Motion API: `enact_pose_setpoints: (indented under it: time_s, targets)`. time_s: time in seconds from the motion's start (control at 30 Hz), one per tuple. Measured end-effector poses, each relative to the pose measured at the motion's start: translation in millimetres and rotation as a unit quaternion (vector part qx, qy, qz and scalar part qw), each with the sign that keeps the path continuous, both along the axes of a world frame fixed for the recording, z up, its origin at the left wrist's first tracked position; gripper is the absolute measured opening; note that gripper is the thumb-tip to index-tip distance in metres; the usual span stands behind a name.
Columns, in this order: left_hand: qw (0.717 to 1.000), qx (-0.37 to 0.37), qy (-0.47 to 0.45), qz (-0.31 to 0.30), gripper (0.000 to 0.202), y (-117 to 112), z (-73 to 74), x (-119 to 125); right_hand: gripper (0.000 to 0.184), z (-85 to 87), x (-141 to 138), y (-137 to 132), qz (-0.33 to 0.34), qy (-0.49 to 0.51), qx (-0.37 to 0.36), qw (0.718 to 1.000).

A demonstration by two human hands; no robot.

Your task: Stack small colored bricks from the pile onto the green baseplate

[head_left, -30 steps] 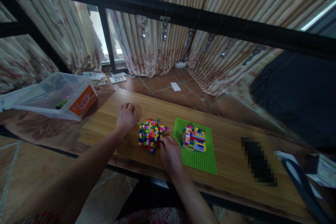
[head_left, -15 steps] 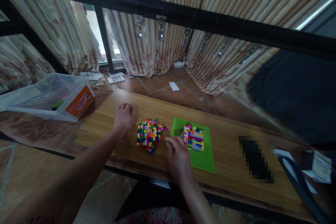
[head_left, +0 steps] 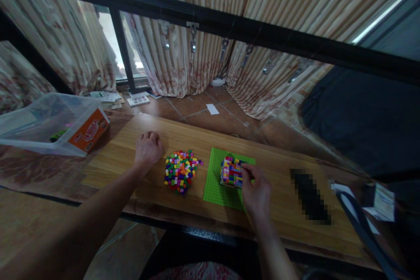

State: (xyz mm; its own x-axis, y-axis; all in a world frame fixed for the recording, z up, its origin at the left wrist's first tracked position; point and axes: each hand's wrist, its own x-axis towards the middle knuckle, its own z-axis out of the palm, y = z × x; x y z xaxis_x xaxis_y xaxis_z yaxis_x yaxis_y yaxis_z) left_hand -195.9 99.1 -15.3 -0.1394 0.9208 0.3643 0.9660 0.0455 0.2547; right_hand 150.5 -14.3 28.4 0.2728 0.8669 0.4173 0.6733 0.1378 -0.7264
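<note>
My left hand [head_left: 148,148] rests on the wooden board with its fingers curled in, left of a loose pile of small coloured building bricks [head_left: 181,171]. Nothing shows in it. Right of the pile lies a green baseplate [head_left: 215,188], bearing a block of many-coloured bricks built up in layers [head_left: 231,171]. My right hand [head_left: 257,188] is over the right side of the baseplate, thumb and fingers pinched at the right edge of the built block. The small brick in this pinch is mostly hidden by the fingertips. The hand also covers part of the block.
A clear plastic bin [head_left: 52,122] with an orange label stands at the left. A pixelated dark object [head_left: 310,194] lies on the wooden board [head_left: 278,223] at the right, near a dark strap [head_left: 361,223] and papers. A black rail [head_left: 210,19] crosses in front of the curtains.
My right hand has moved right, from between the pile and the baseplate to the right edge of the built block. My left hand stays in place on the board. The view has shifted slightly.
</note>
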Motion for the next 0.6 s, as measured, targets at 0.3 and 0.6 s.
enact_pose_setpoints:
  time_s: [0.3,0.6]
  targets:
    - [1.0,-0.001,0.003,-0.002,0.025,0.0,0.8,-0.7,0.028,-8.8,13.6,20.4,0.002,-0.098,0.026,0.995]
    - [1.0,-0.01,0.0,0.007,0.026,-0.3,2.8,0.4,0.026,-14.5,10.7,24.7,-0.026,-0.045,0.017,0.998]
